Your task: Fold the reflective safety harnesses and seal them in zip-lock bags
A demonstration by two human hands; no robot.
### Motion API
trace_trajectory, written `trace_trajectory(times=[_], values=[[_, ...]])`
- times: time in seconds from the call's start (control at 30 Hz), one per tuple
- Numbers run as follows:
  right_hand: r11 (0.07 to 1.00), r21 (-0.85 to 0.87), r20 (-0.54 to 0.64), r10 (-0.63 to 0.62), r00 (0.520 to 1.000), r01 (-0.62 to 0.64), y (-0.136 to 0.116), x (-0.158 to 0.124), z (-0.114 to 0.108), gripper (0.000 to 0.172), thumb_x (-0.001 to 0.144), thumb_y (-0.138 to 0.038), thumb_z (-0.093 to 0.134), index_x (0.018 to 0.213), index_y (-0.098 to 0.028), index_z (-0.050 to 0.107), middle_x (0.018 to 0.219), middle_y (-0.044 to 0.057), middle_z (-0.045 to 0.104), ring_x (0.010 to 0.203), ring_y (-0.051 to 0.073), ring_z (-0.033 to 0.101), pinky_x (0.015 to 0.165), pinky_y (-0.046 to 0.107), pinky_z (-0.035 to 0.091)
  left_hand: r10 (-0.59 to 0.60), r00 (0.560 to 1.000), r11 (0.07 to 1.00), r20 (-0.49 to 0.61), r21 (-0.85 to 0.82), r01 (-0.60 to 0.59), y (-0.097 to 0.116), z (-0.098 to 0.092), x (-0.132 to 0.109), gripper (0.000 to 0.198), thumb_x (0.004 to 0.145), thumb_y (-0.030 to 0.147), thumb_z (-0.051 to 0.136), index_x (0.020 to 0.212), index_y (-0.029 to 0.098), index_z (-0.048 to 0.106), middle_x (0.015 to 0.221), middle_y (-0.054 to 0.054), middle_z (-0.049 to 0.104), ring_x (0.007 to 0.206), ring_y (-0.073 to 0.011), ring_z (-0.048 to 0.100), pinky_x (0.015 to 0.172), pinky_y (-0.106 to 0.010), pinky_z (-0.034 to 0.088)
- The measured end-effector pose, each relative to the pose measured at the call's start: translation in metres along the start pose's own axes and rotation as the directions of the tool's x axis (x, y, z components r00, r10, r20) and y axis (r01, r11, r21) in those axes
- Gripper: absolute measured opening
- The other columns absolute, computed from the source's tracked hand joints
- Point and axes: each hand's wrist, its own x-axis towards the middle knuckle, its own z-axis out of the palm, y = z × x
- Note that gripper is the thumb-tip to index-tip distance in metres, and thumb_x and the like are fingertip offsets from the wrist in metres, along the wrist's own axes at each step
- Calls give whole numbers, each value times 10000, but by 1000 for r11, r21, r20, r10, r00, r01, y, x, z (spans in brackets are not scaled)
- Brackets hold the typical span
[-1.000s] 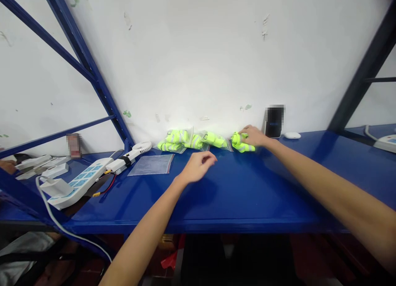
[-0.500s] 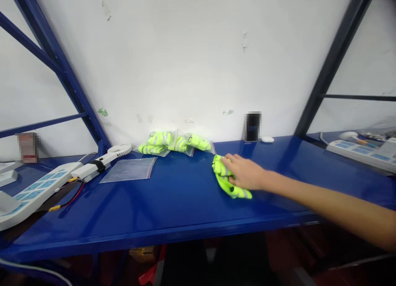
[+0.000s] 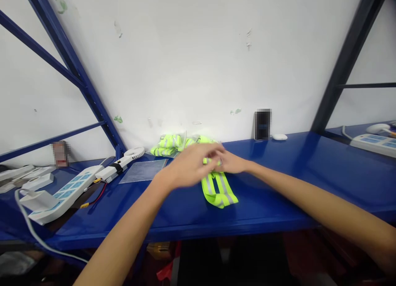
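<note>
A fluorescent yellow reflective strap [image 3: 218,191] with grey bands lies folded on the blue table, its looped end hanging toward the front edge. My left hand [image 3: 193,162] reaches over its upper part, fingers curled round it and meeting my other hand. From the right, my right hand [image 3: 230,160] grips the same upper part; its fingertips are partly hidden behind the left hand. Behind my hands, several bagged yellow reflective bundles [image 3: 168,143] lie against the wall, partly covered. An unsealed-looking flat clear zip bag [image 3: 142,170] rests to the left of them.
At the left are a white handheld fan [image 3: 134,153], a white power strip [image 3: 72,185] and a red-black lead with yellow connectors [image 3: 100,193]. A dark phone-like object [image 3: 262,126] leans on the wall beside a small white case [image 3: 279,137]. Blue frame posts stand at both sides.
My left hand has come into view and joined the right at the strap. The strap's loop now hangs straighter toward me. The view has shifted slightly left.
</note>
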Motion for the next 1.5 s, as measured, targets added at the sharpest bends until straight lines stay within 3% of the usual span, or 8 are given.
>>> trace_trajectory(times=[0.2,0.47,0.63,0.93,1.03,1.17,1.3,1.5], values=[[598,778,-48,358,932,-190,19,-2,9,444,651,-163,648,1095,-182,649,984,24,723,893,212,668,806,318,525,273,953,829,129,471,-301,-54,-7,12,619,788,217,634,1389,223,483,1383,-138,494,1303,-330,443,1122,-466,322],[242,953,54,463,885,-184,3,-10,8,377,731,-189,642,1105,-221,609,955,27,731,841,206,695,801,356,566,350,924,775,156,505,-379,-61,7,26,649,679,115,654,1310,231,550,1520,-123,351,1402,-363,314,1161,-477,241],[318,894,103,542,834,-316,4,-10,11,441,890,-565,444,1024,-196,646,836,63,739,770,261,699,763,414,569,195,979,938,66,278,-205,-81,16,26,379,699,186,664,1077,192,650,1035,-85,676,976,-277,623,932,-387,462],[980,59,-220,200,955,-192,14,-23,0,616,926,-493,465,1488,-279,333,1283,112,612,1129,337,605,959,520,458,-274,954,868,-121,-457,191,-121,11,27,305,710,356,618,878,105,658,715,-66,672,617,-181,606,561,-279,472],[994,-110,-230,-15,973,-11,12,-24,2,801,852,-361,593,1536,-300,181,1509,124,364,1250,314,520,1003,489,451,-268,960,851,-76,-486,199,-121,9,27,321,711,409,632,799,103,667,676,-65,659,574,-154,569,527,-258,452],[976,-169,-223,-177,959,141,4,-22,8,497,863,-297,577,1356,-288,515,1426,112,451,1259,302,499,1010,464,448,-211,974,915,78,-335,225,-122,12,26,523,809,606,521,705,114,667,529,-51,592,507,-154,551,558,-278,460],[988,152,-306,71,949,-25,7,-16,14,333,896,-379,531,1144,-193,654,1047,91,686,972,281,644,845,404,523,-229,973,969,-40,-108,224,-122,18,23,794,903,687,134,701,136,669,483,-61,568,507,-193,571,627,-335,479],[722,651,-232,482,845,-234,20,-10,23,287,812,-370,620,991,-156,686,813,45,729,774,237,670,659,307,529,91,976,941,-199,337,-19,-109,13,13,462,973,473,296,1130,178,614,1013,-90,676,916,-227,612,860,-361,453]])
